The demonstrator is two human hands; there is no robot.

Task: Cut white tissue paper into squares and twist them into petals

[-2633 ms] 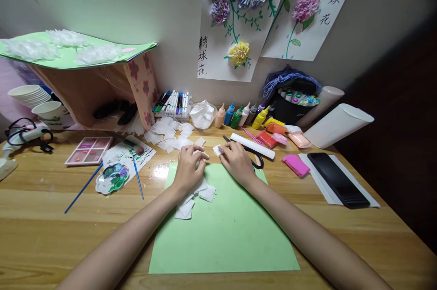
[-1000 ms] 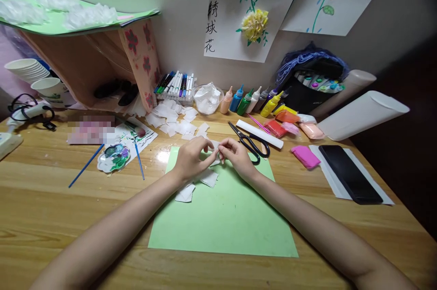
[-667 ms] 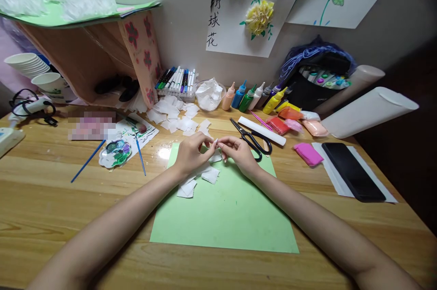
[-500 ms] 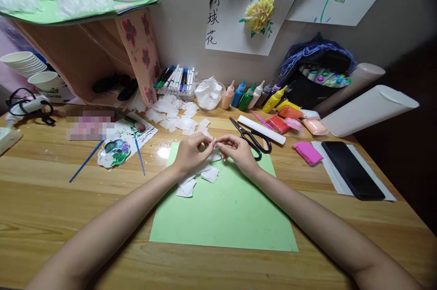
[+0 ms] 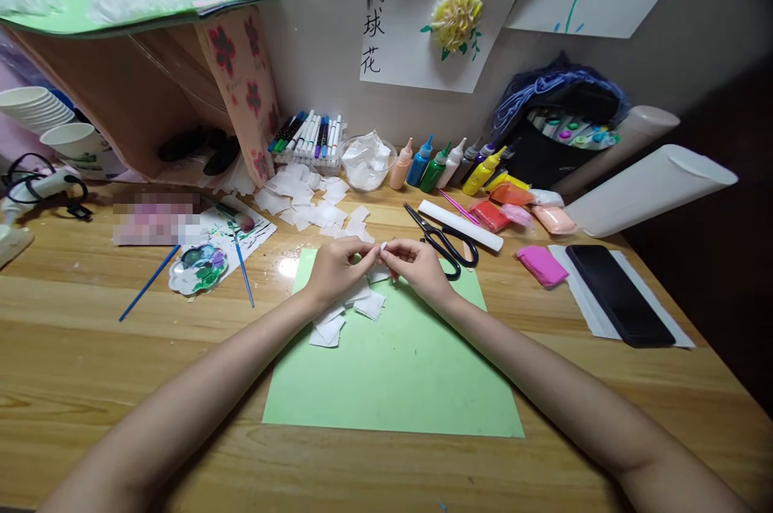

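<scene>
Fingertip to fingertip, my left hand point(image 5: 339, 267) and my right hand point(image 5: 414, 265) pinch a small white piece of paper point(image 5: 384, 246) between them. Most of that piece is hidden by the fingers. Both hands are over the top part of a light green sheet point(image 5: 398, 372). Several white paper squares point(image 5: 369, 304) lie on the sheet under and beside my left hand. Black-handled scissors point(image 5: 444, 243) rest just beyond my right hand, partly over the sheet's upper edge.
More torn white paper point(image 5: 326, 215) is scattered behind the hands. Paint bottles point(image 5: 433, 173), a clear bowl of paper point(image 5: 367, 163) and markers point(image 5: 309, 134) line the wall. A paint palette point(image 5: 199, 269) sits left; a black phone point(image 5: 619, 295) and pink clay packet point(image 5: 542, 265) sit right.
The view has shifted slightly. Both hands stay together at the same spot, and the fingertips have moved a little around the small white paper, which shows more above them.
</scene>
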